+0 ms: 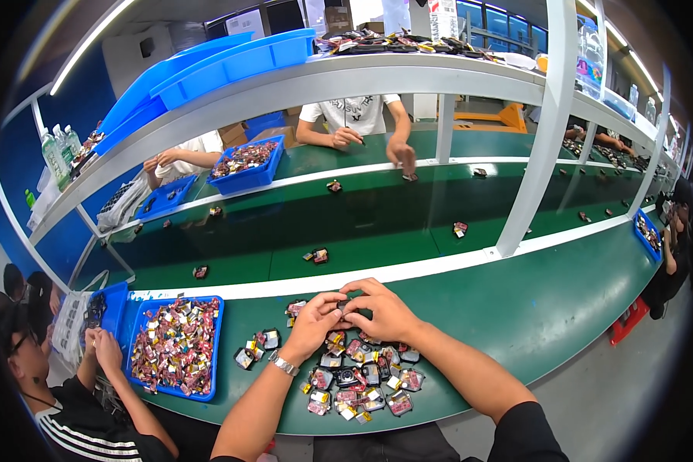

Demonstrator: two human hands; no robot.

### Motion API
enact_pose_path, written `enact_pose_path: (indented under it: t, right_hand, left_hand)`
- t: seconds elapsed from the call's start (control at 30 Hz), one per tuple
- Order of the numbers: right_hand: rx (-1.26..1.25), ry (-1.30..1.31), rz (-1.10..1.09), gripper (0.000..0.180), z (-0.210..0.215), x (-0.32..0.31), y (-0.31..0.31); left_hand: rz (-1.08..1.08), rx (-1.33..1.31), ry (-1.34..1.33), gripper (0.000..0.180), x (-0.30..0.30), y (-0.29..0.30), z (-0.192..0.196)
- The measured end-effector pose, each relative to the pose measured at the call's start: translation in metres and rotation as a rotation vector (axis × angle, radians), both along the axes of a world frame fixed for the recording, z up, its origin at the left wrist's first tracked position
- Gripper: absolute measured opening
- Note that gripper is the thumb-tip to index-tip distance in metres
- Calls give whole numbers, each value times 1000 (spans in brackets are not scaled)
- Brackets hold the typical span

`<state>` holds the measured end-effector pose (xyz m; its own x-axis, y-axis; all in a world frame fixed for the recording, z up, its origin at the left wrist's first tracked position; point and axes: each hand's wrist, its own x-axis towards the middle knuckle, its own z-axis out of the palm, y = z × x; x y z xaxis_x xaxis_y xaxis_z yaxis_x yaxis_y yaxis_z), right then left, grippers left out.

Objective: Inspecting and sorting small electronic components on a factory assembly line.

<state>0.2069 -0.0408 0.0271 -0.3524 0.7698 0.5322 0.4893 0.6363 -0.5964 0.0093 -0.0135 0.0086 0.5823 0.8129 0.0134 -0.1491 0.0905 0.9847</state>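
Observation:
My left hand (317, 323), with a metal-banded watch on its wrist, and my right hand (386, 314) meet over the green bench. Between their fingertips they pinch a small dark electronic unit (345, 306), mostly covered by the fingers. Below them, nearer to me, lies a loose pile of small electronic units (362, 376) with black housings, red circuit boards and silver-and-yellow battery cells. A few similar units (258, 348) lie left of my left forearm.
A blue tray (222, 339) full of red boards and cells stands to the left, beside a co-worker (77, 408). Beyond the white rail (300, 283), a dark green conveyor belt (385, 223) carries scattered units. White posts (543, 131) hold an overhead shelf. Other people sit across the belt.

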Motion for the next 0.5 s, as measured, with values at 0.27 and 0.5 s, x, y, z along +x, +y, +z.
enact_pose_path:
  t: [0.27, 0.5]
  right_hand:
    - [47, 31, -72, 13, -7, -6, 0]
    - [41, 29, -110, 12, -9, -9, -2]
  left_hand:
    - [9, -8, -86, 31, 0, 1, -4]
    - [23, -57, -94, 30, -1, -1, -4]
